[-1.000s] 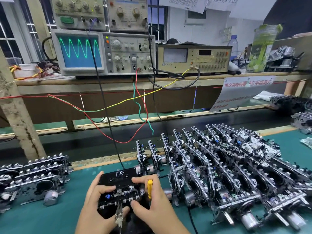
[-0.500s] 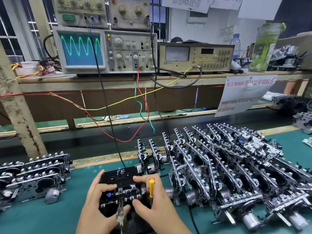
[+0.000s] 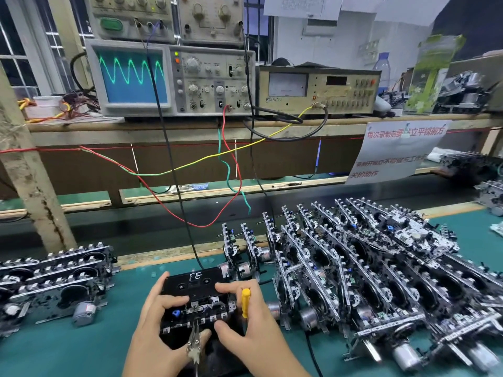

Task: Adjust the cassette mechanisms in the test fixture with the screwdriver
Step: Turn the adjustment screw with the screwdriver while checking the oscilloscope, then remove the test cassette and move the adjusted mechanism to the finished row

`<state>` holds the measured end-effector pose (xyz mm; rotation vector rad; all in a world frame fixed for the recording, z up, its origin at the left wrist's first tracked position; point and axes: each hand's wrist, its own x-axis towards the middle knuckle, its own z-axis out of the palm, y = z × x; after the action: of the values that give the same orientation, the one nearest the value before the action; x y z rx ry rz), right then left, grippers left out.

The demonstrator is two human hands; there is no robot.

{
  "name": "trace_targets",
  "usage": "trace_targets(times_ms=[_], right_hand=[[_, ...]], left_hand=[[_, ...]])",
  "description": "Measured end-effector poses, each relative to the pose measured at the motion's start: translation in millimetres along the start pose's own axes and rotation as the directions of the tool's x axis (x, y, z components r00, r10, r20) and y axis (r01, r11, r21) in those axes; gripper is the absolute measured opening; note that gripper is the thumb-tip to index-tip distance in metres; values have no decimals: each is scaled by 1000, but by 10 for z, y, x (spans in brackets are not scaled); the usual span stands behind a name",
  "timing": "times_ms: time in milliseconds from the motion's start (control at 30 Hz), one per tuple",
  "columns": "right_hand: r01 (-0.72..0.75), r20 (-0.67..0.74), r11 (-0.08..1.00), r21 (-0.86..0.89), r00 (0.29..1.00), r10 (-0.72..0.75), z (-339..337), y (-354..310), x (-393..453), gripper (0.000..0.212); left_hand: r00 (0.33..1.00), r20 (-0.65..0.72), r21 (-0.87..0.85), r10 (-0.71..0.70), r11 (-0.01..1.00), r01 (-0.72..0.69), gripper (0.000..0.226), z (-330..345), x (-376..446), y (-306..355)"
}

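A cassette mechanism [image 3: 200, 312] sits in the black test fixture at the front of the green bench, with a black cassette marked "FE" [image 3: 194, 281] on it. My left hand [image 3: 158, 330] grips the mechanism's left side, fingers on top and thumb at the front. My right hand [image 3: 253, 333] holds its right side, and a yellow-handled screwdriver [image 3: 245, 302] stands upright in that hand. A metal clip [image 3: 193, 341] is attached at the mechanism's front edge.
Several cassette mechanisms [image 3: 367, 273] stand in rows to the right, and more lie in a stack [image 3: 51, 278] at the left. An oscilloscope [image 3: 168, 77] showing a green sine wave and a meter unit [image 3: 318, 89] sit on the wooden shelf. Coloured wires [image 3: 231, 170] hang down toward the fixture.
Both hands stay on the mechanism in the fixture with the same hold. The view has shifted slightly; nothing else visibly moved.
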<state>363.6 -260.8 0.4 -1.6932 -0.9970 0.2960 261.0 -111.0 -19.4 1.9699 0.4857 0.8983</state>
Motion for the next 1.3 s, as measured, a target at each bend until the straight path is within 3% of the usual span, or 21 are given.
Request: trace_targets(times_ms=[200,667,767,900,1000,1100,1200,1300], right_hand=[[-55,1,998,-12,998,55,-12,23,25,43],[-62,-64,997,-43,996,59,18,8,33,36],[-48,-91,997,-55,995,43,30,27,43,37],[-6,-120,993,-114,993,-8,64,27,57,38],[-6,-117,991,-134,993,-10,22,9,62,39],[-8,-23,982,-187,1000,4,18,1,18,56],[-28,0,981,-191,1000,28,65,-6,-47,81],[-19,-3,975,-223,1000,19,67,-28,-72,85]], left_hand=[[995,26,116,94,989,-96,73,-5,47,-239],[998,40,99,54,993,-58,68,-31,46,-231],[995,96,46,19,999,-23,68,-74,51,-200],[947,319,-1,27,1000,-28,67,-326,99,-134],[946,325,10,-8,1000,5,45,-405,162,-34],[976,218,183,-8,983,-33,23,-331,314,154],[942,334,465,-13,872,-153,29,-298,599,365],[892,437,615,-114,762,-203,41,-284,830,532]])
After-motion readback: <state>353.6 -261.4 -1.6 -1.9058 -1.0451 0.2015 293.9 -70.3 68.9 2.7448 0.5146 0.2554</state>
